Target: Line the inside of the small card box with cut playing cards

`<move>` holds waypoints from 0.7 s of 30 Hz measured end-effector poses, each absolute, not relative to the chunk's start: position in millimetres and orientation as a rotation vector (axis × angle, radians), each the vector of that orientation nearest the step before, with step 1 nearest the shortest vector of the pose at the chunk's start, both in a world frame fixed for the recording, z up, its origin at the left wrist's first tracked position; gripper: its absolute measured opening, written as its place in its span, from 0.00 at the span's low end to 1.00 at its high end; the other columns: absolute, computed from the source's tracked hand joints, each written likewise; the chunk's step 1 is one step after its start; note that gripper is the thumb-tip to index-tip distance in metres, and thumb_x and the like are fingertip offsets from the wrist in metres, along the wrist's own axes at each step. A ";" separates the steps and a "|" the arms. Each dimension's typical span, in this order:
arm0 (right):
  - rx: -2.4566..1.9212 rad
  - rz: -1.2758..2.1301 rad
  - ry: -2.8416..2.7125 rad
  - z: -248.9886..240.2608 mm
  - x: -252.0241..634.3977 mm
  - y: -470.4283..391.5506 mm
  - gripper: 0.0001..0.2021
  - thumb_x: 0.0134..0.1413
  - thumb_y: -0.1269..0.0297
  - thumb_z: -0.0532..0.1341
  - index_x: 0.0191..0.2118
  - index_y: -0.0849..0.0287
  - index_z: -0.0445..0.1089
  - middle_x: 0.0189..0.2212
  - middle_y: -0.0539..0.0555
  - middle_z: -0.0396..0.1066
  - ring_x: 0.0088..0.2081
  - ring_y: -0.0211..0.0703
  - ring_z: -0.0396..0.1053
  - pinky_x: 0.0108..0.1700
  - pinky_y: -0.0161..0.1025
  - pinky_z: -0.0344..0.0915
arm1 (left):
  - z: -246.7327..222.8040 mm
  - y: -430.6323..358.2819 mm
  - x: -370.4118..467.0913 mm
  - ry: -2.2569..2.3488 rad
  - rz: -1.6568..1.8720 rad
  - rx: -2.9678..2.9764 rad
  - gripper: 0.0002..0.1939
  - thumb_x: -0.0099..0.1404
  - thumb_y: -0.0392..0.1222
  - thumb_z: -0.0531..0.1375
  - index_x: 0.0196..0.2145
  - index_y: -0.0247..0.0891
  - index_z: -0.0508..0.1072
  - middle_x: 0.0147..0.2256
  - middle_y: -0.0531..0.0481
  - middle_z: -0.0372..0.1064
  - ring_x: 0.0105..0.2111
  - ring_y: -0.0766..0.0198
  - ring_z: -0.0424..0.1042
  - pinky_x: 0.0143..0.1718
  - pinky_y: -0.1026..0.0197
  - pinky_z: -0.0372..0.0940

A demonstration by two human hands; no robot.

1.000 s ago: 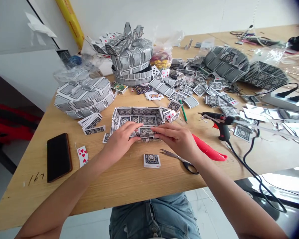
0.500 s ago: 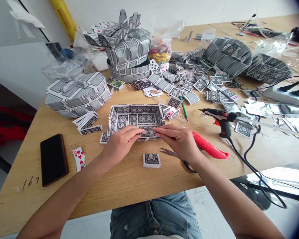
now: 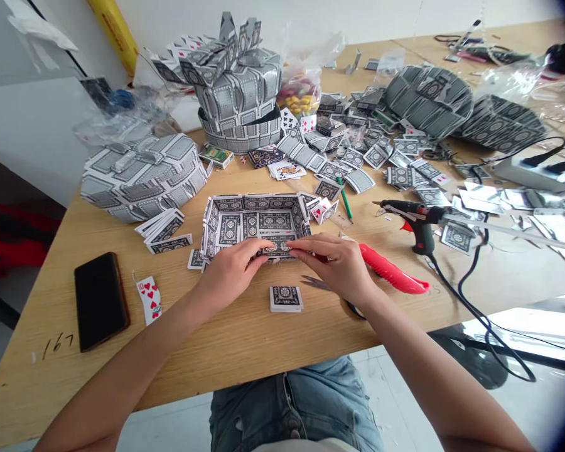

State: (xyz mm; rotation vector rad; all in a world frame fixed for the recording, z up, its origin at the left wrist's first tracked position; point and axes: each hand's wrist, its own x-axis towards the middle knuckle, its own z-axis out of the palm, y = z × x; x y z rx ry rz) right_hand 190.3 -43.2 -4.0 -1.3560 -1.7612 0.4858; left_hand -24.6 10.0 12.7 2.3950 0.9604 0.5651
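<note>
A rectangular open box made of folded playing cards sits on the table in front of me, its patterned card backs facing inward and outward. My left hand pinches the near wall of the box around its middle, thumb and fingers closed. Just to the right, my right hand grips the same near wall with its fingertips pressed together. The near wall is partly hidden by my fingers. A small stack of cards lies close below the hands. Scissors rest partly under my right hand.
A red-handled tool and a black glue gun with its cable lie to the right. On the left are a phone and a ten of hearts. Woven card baskets and scattered cards fill the back.
Both hands stay on the near wall of the box, with only slight finger shifts. The whole view has moved a little.
</note>
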 end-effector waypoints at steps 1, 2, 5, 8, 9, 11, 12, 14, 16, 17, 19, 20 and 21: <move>-1.357 0.484 -1.762 -4.0 190.3 -43.4 0.10 0.59 0.63 0.61 0.43 0.52 0.79 0.38 0.53 0.79 0.37 0.43 0.75 0.40 0.41 0.73 | 12.3 9.4 -24.0 0.973 0.564 2.390 0.11 0.68 0.37 0.56 0.47 0.41 0.71 0.45 0.50 0.76 0.43 0.61 0.76 0.48 0.58 0.69; -1.358 0.482 -1.763 -3.9 190.2 -43.6 0.10 0.59 0.63 0.61 0.43 0.52 0.79 0.38 0.53 0.79 0.37 0.43 0.75 0.40 0.41 0.73 | 11.7 8.9 -23.4 0.979 0.570 2.389 0.10 0.68 0.37 0.56 0.47 0.41 0.71 0.45 0.50 0.76 0.43 0.61 0.76 0.48 0.58 0.70; -1.361 0.469 -1.775 -3.2 189.8 -44.0 0.09 0.59 0.64 0.62 0.43 0.52 0.78 0.38 0.53 0.79 0.38 0.43 0.76 0.41 0.41 0.73 | 8.4 8.1 -21.8 0.983 0.605 2.379 0.09 0.68 0.38 0.57 0.46 0.40 0.71 0.44 0.50 0.76 0.43 0.62 0.76 0.47 0.59 0.70; -1.363 0.452 -1.789 -3.1 189.5 -44.2 0.09 0.59 0.65 0.62 0.43 0.52 0.78 0.38 0.52 0.79 0.38 0.42 0.76 0.42 0.41 0.73 | 4.6 8.7 -19.9 0.940 0.660 2.377 0.09 0.67 0.38 0.58 0.46 0.40 0.71 0.44 0.49 0.76 0.44 0.62 0.75 0.47 0.60 0.69; -1.359 0.446 -1.791 -3.3 189.4 -44.2 0.09 0.59 0.65 0.62 0.43 0.53 0.78 0.38 0.52 0.79 0.38 0.42 0.76 0.41 0.41 0.73 | 3.5 9.1 -19.2 0.924 0.676 2.379 0.09 0.67 0.38 0.58 0.45 0.40 0.71 0.44 0.49 0.76 0.44 0.62 0.75 0.47 0.61 0.69; -1.347 0.433 -1.790 -3.6 189.5 -44.2 0.09 0.59 0.65 0.62 0.43 0.53 0.78 0.38 0.52 0.79 0.38 0.42 0.76 0.41 0.40 0.73 | 2.3 9.6 -18.3 0.912 0.695 2.380 0.09 0.67 0.37 0.58 0.45 0.39 0.72 0.43 0.49 0.76 0.44 0.62 0.75 0.47 0.61 0.69; -1.342 0.428 -1.790 -3.7 189.5 -44.2 0.09 0.59 0.65 0.62 0.43 0.53 0.78 0.38 0.52 0.79 0.37 0.42 0.76 0.41 0.40 0.73 | 2.1 9.7 -18.1 0.914 0.697 2.380 0.09 0.67 0.37 0.58 0.45 0.39 0.72 0.43 0.49 0.76 0.43 0.62 0.76 0.47 0.61 0.69; -1.338 0.422 -1.791 -3.3 189.6 -44.4 0.09 0.59 0.65 0.62 0.43 0.53 0.78 0.38 0.52 0.79 0.37 0.42 0.76 0.41 0.40 0.73 | 2.3 9.5 -18.0 0.923 0.690 2.376 0.09 0.67 0.36 0.58 0.45 0.39 0.72 0.43 0.49 0.76 0.43 0.63 0.76 0.46 0.61 0.69; -1.338 0.420 -1.797 -2.5 189.6 -44.7 0.09 0.59 0.66 0.62 0.43 0.53 0.79 0.38 0.52 0.79 0.37 0.42 0.76 0.41 0.40 0.73 | 2.9 9.1 -18.3 0.928 0.685 2.371 0.09 0.67 0.36 0.58 0.45 0.39 0.72 0.43 0.49 0.76 0.44 0.63 0.75 0.47 0.61 0.69; -1.338 0.418 -1.801 -2.1 189.6 -44.8 0.09 0.58 0.67 0.63 0.43 0.54 0.78 0.38 0.52 0.79 0.37 0.42 0.76 0.41 0.40 0.73 | 3.3 8.9 -18.4 0.932 0.685 2.368 0.09 0.67 0.37 0.58 0.45 0.39 0.72 0.43 0.49 0.76 0.44 0.62 0.75 0.47 0.61 0.68; -1.334 0.410 -1.808 -1.6 189.5 -44.7 0.09 0.58 0.67 0.63 0.43 0.55 0.78 0.38 0.53 0.79 0.37 0.41 0.76 0.40 0.39 0.72 | 4.0 8.8 -18.4 0.935 0.686 2.362 0.09 0.67 0.37 0.58 0.45 0.39 0.72 0.43 0.49 0.76 0.43 0.63 0.75 0.47 0.61 0.68; -1.333 0.406 -1.810 -1.6 189.4 -44.6 0.09 0.58 0.68 0.63 0.43 0.55 0.78 0.38 0.53 0.79 0.37 0.41 0.76 0.40 0.39 0.72 | 4.4 8.9 -18.1 0.936 0.686 2.359 0.08 0.67 0.37 0.58 0.44 0.39 0.72 0.43 0.49 0.76 0.43 0.63 0.75 0.47 0.61 0.68; -1.331 0.402 -1.811 -1.7 189.3 -44.4 0.09 0.58 0.68 0.63 0.43 0.55 0.79 0.37 0.53 0.79 0.37 0.41 0.76 0.40 0.39 0.72 | 5.0 8.9 -17.8 0.936 0.682 2.356 0.08 0.67 0.37 0.58 0.44 0.40 0.72 0.43 0.50 0.76 0.43 0.63 0.75 0.46 0.61 0.68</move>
